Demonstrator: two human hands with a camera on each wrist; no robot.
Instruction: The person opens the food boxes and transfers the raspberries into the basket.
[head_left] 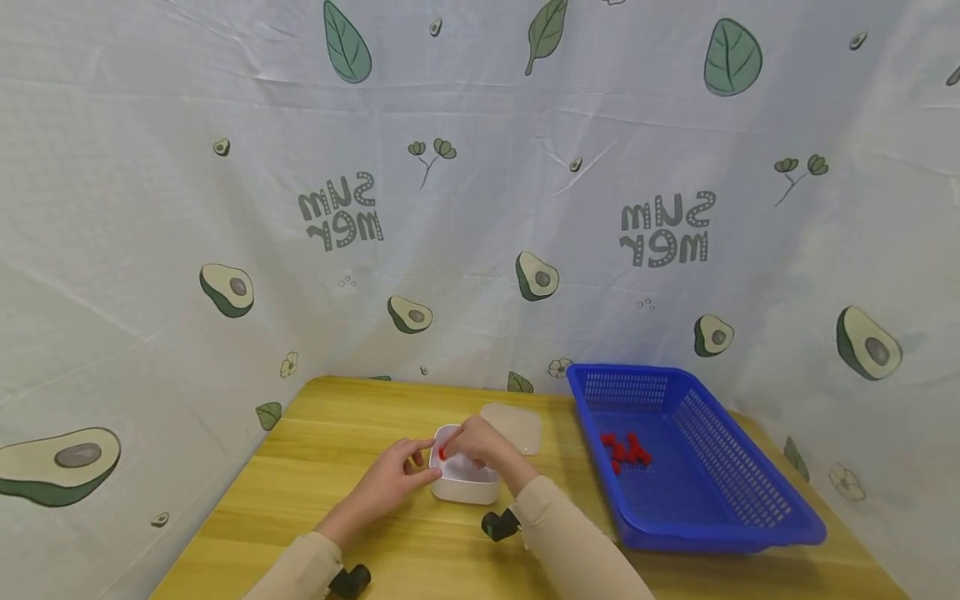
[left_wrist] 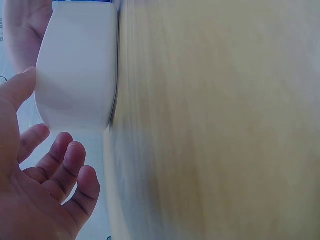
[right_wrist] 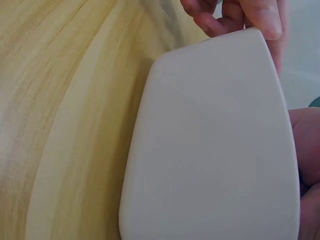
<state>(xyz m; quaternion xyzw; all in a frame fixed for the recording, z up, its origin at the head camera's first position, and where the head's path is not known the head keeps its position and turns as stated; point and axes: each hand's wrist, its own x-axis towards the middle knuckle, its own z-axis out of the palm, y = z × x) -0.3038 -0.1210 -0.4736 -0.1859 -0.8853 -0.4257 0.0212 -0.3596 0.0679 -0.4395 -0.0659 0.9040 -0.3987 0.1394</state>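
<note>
A small white box (head_left: 465, 492) stands uncovered on the wooden table. At its left side my left hand (head_left: 392, 479) holds the rim, thumb at the near corner and index finger farther back. In the left wrist view, that hand's other fingers (left_wrist: 82, 187) curl loosely beside the box wall. My right hand (head_left: 483, 442) reaches over the far rim, its fingertips down inside the box at a small red piece (head_left: 442, 454). The right wrist view shows mostly the box's outer wall (right_wrist: 210, 145), which hides the right fingertips.
A pale, flat lid (head_left: 517, 427) lies behind the box. To the right stands a blue plastic basket (head_left: 622, 533) with several red pieces (head_left: 626, 452) inside. A printed white curtain (head_left: 480, 208) hangs behind the table (head_left: 337, 417).
</note>
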